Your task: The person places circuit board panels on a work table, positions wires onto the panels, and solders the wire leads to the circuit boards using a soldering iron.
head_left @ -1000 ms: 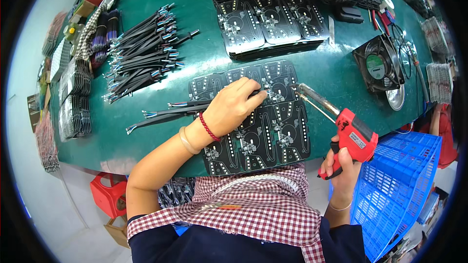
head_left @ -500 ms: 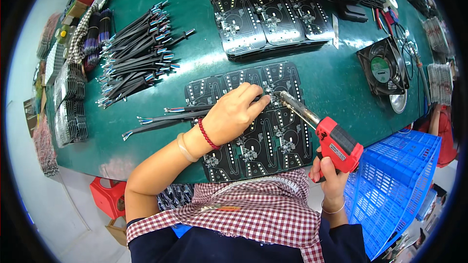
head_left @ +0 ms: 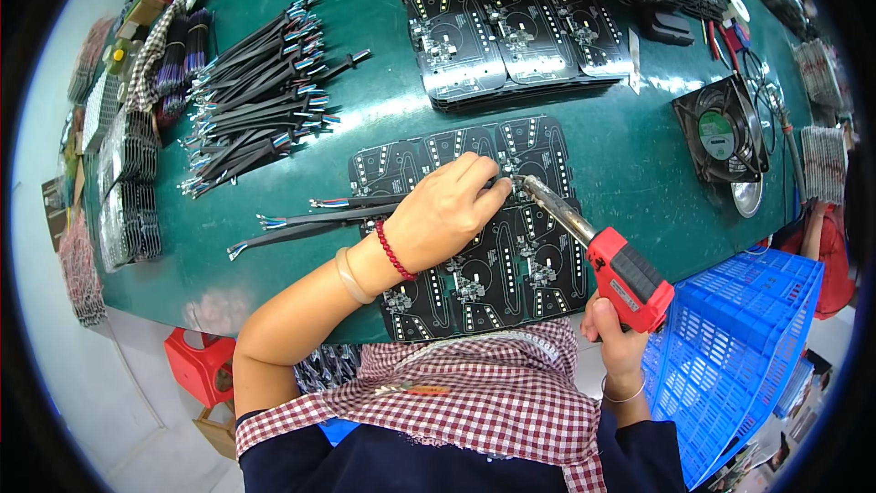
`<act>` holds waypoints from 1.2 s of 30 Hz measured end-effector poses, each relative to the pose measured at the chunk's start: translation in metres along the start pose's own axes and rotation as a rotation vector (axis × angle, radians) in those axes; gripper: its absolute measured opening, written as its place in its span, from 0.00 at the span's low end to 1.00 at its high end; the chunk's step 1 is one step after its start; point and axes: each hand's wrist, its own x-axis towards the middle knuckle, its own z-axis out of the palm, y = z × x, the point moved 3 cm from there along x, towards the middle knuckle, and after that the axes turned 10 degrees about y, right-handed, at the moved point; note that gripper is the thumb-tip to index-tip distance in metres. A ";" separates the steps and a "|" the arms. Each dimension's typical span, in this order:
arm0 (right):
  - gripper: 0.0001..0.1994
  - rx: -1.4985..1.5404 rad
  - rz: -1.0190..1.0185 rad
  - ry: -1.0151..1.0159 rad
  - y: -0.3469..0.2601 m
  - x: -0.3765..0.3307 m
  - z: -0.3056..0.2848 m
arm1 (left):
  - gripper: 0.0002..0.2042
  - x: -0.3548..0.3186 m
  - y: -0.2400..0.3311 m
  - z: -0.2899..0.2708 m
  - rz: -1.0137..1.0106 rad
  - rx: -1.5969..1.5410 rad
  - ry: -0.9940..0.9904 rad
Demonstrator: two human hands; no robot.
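Observation:
A panel of black circuit boards [head_left: 497, 278] lies flat on the table in front of me. Over its upper middle, my left hand [head_left: 445, 210] is closed, thumb and fingertips pinching a dark cable end against a board; the fingers hide most of it. Several black-sleeved cables [head_left: 315, 219] with coloured wire ends stick out to the left from beneath that hand. My right hand [head_left: 616, 336] grips the handle of a red and black soldering gun [head_left: 628, 276]. Its metal tip meets the board just right of my left fingertips, where the exact contact is too small to make out.
A heap of black cables [head_left: 260, 96] lies at the upper left. Stacked circuit boards [head_left: 516, 41] stand at the back, beside a metal blade [head_left: 634, 59]. A black fan [head_left: 721, 132] sits at right, above a blue plastic crate [head_left: 730, 347]. A red stool [head_left: 199, 365] is lower left.
The soldering gun's body has dropped slightly down and left, its tip still by my left fingertips. My left hand keeps its pinch. The whole view has shifted a little.

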 end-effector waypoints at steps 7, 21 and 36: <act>0.13 0.151 0.101 0.077 -0.018 -0.001 0.001 | 0.15 0.000 0.001 0.000 -0.007 0.019 -0.009; 0.11 0.084 0.117 -0.019 -0.007 -0.003 0.001 | 0.14 0.000 0.003 -0.001 -0.025 0.009 0.002; 0.12 0.189 0.105 0.059 -0.011 -0.005 0.005 | 0.15 0.000 0.002 0.000 -0.035 -0.012 0.010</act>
